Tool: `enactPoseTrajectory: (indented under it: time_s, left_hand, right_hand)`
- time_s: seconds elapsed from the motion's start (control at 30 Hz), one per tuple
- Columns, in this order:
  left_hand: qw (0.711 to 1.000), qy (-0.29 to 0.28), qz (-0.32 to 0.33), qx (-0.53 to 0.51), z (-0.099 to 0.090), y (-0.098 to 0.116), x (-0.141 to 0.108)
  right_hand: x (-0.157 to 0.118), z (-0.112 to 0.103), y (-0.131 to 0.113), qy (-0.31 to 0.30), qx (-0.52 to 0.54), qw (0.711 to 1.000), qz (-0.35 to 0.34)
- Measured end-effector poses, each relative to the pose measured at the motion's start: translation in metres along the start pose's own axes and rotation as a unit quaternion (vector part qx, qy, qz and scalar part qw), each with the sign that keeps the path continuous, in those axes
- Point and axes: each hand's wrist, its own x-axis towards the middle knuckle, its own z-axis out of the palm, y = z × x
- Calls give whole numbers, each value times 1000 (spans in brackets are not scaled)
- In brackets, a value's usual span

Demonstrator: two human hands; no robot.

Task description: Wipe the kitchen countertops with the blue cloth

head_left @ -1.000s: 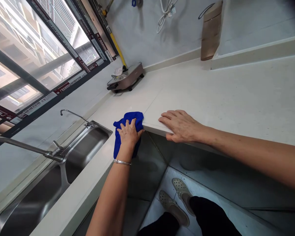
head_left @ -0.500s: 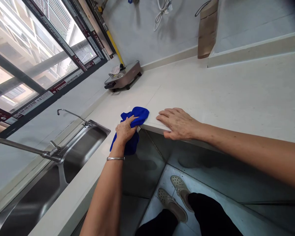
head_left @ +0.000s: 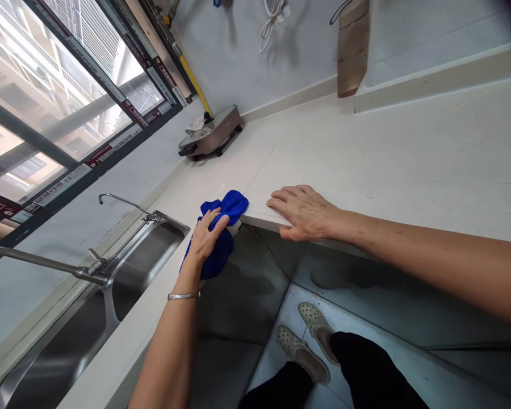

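The bunched blue fabric cloth (head_left: 217,257) is being drawn slightly back from the white countertop's (head_left: 387,165) inner corner, toward the stainless-steel sink (head_left: 147,253), lower folds hanging over the front edge. It is being covered by the left hand (head_left: 203,237), thumb apart from fingers; whether folds are being pinched cannot be told. The right hand (head_left: 305,213) is being kept flat, fingers slightly spread.

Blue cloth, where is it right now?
Head view, just left of centre: under the left hand, on the counter's inner corner, partly hanging over the edge, right of the sink.
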Motion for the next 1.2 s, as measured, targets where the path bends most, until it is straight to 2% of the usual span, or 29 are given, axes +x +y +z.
enactPoseTrajectory:
  time_s: [0.1,0.27,0.4,0.5,0.67,0.93,1.2]
  left_hand:
    - [999,15,17,-27,2,-4,3]
    - [995,16,51,83,12,5,6]
    - [980,26,12,199,24,26,7]
    - [972,34,-5,232,31,38,9]
    - [967,22,2,256,32,39,9]
    - [953,51,59,294,41,33,3]
    - [957,61,28,283,39,37,5]
  right_hand:
    - [1,-1,-1,-4,3,1000,3]
    - [1,-2,-1,-6,-4,1000,5]
    - [1,-1,-1,-1,-10,1000,3]
    - [0,-1,-1,2,-16,1000,1]
    - [0,-1,-1,-1,-14,1000,1]
    - [-1,1,1,5,-4,1000,-3]
    - [0,-1,1,-5,-3,1000,0]
